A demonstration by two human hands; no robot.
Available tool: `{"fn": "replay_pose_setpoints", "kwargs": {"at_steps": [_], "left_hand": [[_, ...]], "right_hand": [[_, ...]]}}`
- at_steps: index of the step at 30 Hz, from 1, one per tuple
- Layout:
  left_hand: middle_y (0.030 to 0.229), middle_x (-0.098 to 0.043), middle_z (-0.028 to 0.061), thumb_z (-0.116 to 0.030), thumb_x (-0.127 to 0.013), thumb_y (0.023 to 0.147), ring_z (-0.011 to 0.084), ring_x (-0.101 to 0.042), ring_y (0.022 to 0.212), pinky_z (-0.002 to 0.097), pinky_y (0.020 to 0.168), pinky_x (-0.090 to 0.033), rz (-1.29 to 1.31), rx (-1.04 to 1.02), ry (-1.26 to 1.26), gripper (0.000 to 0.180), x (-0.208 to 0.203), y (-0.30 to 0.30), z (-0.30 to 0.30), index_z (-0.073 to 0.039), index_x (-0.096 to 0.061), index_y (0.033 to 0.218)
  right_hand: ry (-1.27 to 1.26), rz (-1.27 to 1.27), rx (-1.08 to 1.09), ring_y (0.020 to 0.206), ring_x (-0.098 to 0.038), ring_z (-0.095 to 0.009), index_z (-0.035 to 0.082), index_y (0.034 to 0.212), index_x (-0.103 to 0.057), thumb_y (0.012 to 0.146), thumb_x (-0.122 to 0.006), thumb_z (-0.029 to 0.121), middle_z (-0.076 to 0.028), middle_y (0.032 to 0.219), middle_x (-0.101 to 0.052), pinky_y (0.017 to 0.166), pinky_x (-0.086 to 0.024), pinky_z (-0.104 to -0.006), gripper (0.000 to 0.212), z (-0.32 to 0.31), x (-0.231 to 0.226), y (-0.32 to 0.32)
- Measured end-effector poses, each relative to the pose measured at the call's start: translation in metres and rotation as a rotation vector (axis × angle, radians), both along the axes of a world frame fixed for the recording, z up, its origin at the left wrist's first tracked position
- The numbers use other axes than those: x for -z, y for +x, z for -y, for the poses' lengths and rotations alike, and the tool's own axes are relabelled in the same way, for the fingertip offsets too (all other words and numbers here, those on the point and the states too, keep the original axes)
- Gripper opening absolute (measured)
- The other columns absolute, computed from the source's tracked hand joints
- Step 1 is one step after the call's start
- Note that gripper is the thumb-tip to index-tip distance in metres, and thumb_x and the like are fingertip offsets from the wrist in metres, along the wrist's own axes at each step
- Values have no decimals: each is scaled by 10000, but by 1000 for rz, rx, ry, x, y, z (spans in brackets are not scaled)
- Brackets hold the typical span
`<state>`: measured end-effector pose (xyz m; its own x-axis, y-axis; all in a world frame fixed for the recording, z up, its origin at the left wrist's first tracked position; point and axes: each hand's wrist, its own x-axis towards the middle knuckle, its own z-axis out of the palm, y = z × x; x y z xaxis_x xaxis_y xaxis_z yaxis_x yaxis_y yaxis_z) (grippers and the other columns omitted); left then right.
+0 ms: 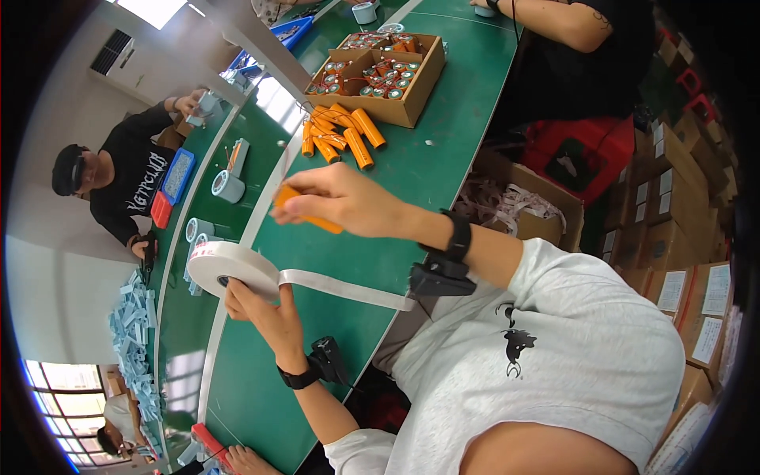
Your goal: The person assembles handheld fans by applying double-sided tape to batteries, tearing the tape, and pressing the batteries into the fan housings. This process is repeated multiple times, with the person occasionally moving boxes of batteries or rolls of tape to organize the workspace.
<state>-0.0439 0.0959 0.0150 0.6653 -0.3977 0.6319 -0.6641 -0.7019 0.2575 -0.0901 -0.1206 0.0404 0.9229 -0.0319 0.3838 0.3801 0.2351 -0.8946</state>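
Observation:
My right hand point(340, 202) is closed around an orange cylindrical battery point(321, 222), raised over the green table. My left hand point(269, 317) grips a wide roll of white tape point(237, 264), with fingers at its core. A loose strip of tape point(348, 289) runs from the roll across to the table's near edge. Beyond my right hand lies a pile of orange batteries point(358, 148) with thin wires. Behind the pile, a cardboard box point(419, 99) holds several upright batteries in divided sections.
Across the table sits a person in black point(127, 166) near a blue tray point(178, 176). Light-blue pieces point(134, 340) are heaped at far left. Grey-blue cylinders point(228, 187) stand along the middle. Another person's arm point(566, 24) is at upper right, near a red stool point(590, 150).

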Motion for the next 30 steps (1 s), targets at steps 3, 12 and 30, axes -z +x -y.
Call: {"fn": "replay_pose_setpoints", "kwargs": {"at_steps": [3,12,30], "left_hand": [[1189,-385,214,-130,-668,674,350,-284,1126,462,973,-155,58,22,44,691,0,-4,5,71,-304,1227],[996,-501,181,-169,-716,637,330,-376,1034,478,933,-189,111,-14,65,616,-3,-9,15,59,-421,1128],[1069,-560,261,-234,-682,743,389,-541,965,403,879,-404,-507,-164,473,463,-28,-26,-137,80,-553,1058]], "right_hand": [[-83,143,92,789,-565,-129,-47,1002,-527,873,-525,170,-115,824,-604,699,-434,-257,252,-20,-11,20],[17,127,331,741,-587,-212,-39,934,-496,877,-496,172,-158,812,-603,664,-458,-300,218,-67,1,42],[553,127,-293,1022,-546,-367,-37,1150,-369,924,-428,167,-294,1091,-519,892,-451,-443,310,50,4,70]]}}
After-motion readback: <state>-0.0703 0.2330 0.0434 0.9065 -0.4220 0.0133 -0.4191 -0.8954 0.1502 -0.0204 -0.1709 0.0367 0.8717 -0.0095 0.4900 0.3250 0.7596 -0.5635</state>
